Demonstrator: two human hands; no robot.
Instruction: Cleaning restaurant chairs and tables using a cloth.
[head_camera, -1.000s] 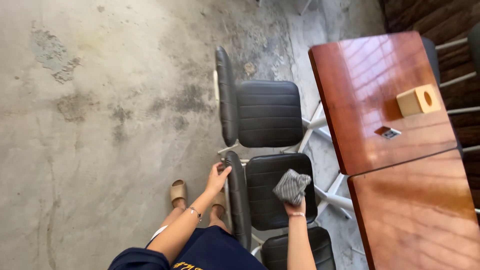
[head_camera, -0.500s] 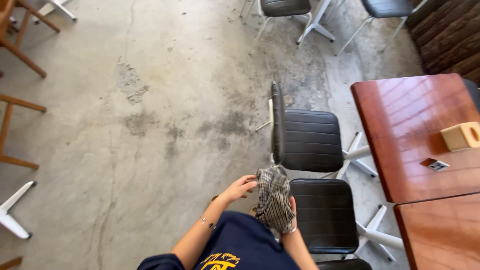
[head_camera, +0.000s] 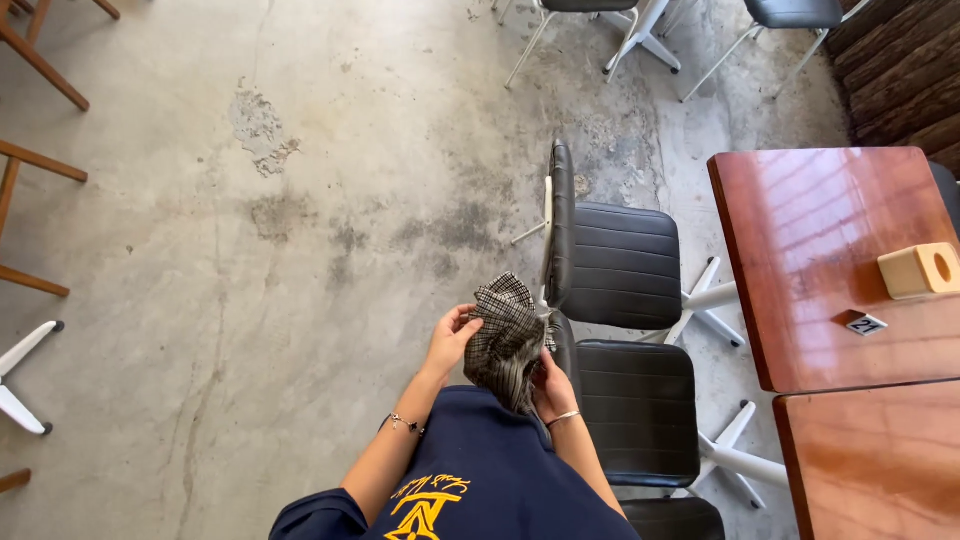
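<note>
Hands: your left hand and your right hand both grasp the crumpled black-and-white checked cloth, held in front of your chest above the concrete floor.
Floor: grey, stained concrete floor fills most of the view; a rough broken patch lies at upper left.
Tables: two glossy reddish-brown wooden tables stand end to end along the right edge.
Chairs: two black padded chairs with white metal legs sit side by side just left of the tables; the nearer chair is just beside your right hand, the farther chair beyond it.
Cloth: held between both hands, bunched, its upper corner standing up, its lower part hanging against your dark blue top.
Left hand: fingers curled on the cloth's left edge; a thin bracelet at the wrist.
Right hand: closed on the cloth's lower right; a bangle at the wrist.
Box: pale wooden box with a round hole, on the farther table.
Card: small dark card, near the box.
</note>
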